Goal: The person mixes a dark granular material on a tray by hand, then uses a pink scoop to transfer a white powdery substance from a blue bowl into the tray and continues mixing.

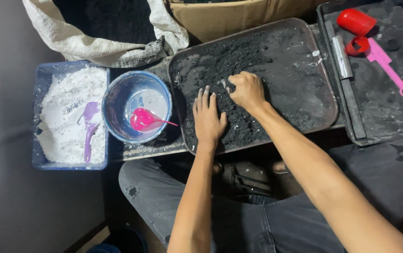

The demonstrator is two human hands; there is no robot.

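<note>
I saw the left hand (208, 117) lying flat, fingers spread, on the black powder (267, 75) heaped in the dark tray (325, 89). The right hand (247, 89) was curled into the powder just beside it, perhaps pinching a clump; I couldn't tell.

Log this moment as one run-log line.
left hand: flat on black powder | right hand: curled, in powder | tray: on lap board | pink scoop: in blue bowl

The single head-worn camera looks steeply down from close above onto the lap and tray (325, 89).
</note>
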